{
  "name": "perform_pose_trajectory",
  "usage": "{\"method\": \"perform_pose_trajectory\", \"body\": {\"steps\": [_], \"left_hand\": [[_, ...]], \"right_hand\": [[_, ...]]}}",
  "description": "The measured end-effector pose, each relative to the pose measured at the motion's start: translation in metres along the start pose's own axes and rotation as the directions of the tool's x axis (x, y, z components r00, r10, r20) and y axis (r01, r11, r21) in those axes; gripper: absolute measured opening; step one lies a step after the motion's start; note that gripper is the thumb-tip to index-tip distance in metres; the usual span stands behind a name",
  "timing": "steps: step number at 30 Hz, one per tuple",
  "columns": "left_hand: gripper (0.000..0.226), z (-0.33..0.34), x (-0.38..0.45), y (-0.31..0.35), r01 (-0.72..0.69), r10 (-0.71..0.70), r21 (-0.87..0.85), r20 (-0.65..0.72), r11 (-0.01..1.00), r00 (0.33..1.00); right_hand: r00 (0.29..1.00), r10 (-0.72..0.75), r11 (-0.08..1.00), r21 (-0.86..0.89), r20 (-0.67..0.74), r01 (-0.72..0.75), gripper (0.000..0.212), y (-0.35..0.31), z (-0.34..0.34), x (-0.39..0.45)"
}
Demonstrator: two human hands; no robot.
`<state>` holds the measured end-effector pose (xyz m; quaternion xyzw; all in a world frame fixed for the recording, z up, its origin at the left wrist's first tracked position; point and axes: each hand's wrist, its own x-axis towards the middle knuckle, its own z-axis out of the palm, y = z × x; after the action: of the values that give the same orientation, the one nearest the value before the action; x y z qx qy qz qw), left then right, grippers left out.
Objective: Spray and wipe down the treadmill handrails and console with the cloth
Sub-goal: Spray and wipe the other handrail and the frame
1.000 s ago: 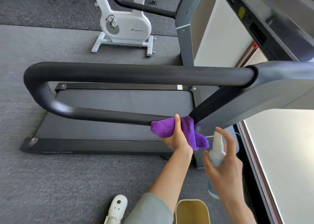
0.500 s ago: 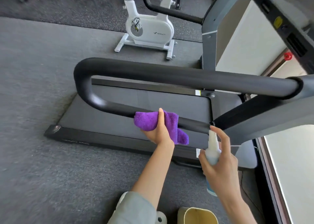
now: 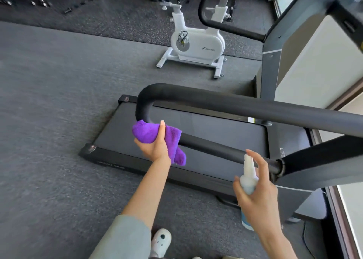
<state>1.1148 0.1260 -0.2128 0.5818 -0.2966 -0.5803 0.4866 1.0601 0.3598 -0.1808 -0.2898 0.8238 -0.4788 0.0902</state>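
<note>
Centrally, head view: left hand (image 3: 157, 144) grips purple cloth (image 3: 155, 136) wrapped on the lower handrail (image 3: 225, 150) at its bend | rail's long axis runs from centre toward lower right; curve rises to the upper left of the grip | right hand (image 3: 259, 196) holds spray bottle (image 3: 248, 180), lower right, just beside the rail's joint.

Handrail (image 3: 225, 103) covered in matt black foam; cloth (image 3: 149, 134) of fluffy purple microfibre; spray bottle (image 3: 248, 178) of translucent plastic; floor (image 3: 59, 101) laid with rough grey carpet.
</note>
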Motion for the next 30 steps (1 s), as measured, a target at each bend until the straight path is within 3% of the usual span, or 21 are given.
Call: {"method": "perform_pose_trajectory", "body": {"steps": [5,13,16,20,26,30], "left_hand": [[0.068,-0.016,0.032,0.004,-0.154,0.137,0.106,0.146,0.982,0.98],[0.055,-0.034,0.061,0.025,-0.323,0.237,0.156,0.408,0.933,0.882],[0.065,-0.039,0.072,0.047,-0.428,0.255,0.244,0.519,0.87,0.816],[0.067,-0.037,0.085,0.087,-0.575,0.212,0.332,0.701,0.748,0.681],[0.076,-0.022,0.08,0.119,-0.73,0.308,0.212,0.804,0.65,0.508],[0.076,-0.013,0.067,0.136,-0.783,0.344,0.184,0.822,0.594,0.454]], "right_hand": [[1.0,-0.009,1.0,0.01,-0.003,0.009,0.074,-0.019,0.016,0.006],[0.998,-0.015,1.0,-0.017,-0.055,0.014,0.07,-0.041,0.04,0.011],[0.998,-0.01,1.0,-0.021,-0.057,0.008,0.071,-0.048,0.046,0.005],[0.998,0.004,0.999,-0.036,-0.066,-0.006,0.069,-0.056,0.056,0.0],[0.993,-0.042,0.999,-0.024,-0.11,0.04,0.073,-0.068,0.064,-0.002],[0.987,-0.044,0.999,-0.004,-0.157,0.044,0.072,-0.074,0.059,-0.004]]}}
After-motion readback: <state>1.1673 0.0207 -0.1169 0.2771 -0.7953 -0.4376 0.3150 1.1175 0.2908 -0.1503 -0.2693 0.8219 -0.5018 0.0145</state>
